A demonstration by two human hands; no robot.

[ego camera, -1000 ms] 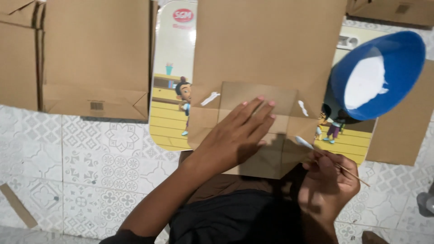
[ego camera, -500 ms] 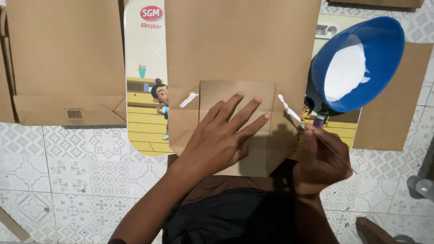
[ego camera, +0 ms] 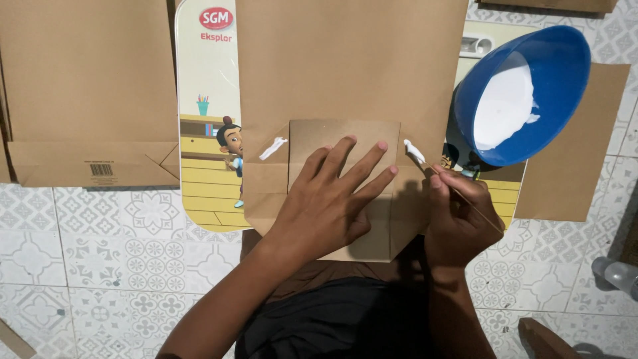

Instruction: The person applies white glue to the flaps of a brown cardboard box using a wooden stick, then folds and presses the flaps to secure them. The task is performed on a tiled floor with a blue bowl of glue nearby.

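My left hand (ego camera: 329,199) lies flat, fingers spread, on the folded bottom flap of a brown paper bag (ego camera: 345,73). My right hand (ego camera: 458,219) pinches a thin stick (ego camera: 458,189) whose tip smears white glue (ego camera: 413,150) on the bag's right fold. A second streak of white glue (ego camera: 272,147) sits on the left fold. A blue bowl (ego camera: 565,60) with white glue in it stands tilted at the right, close to my right hand.
A printed cartoon board (ego camera: 206,100) lies under the bag. Another finished brown bag (ego camera: 86,86) lies at the left, more brown paper (ego camera: 578,159) at the right. The floor is patterned tile (ego camera: 100,266). A clear bottle (ego camera: 618,272) sits at the right edge.
My right hand has brought the stick up from the lower fold to the right fold and laid a glue streak there. My left hand stays pressed on the flap. The view has shifted.
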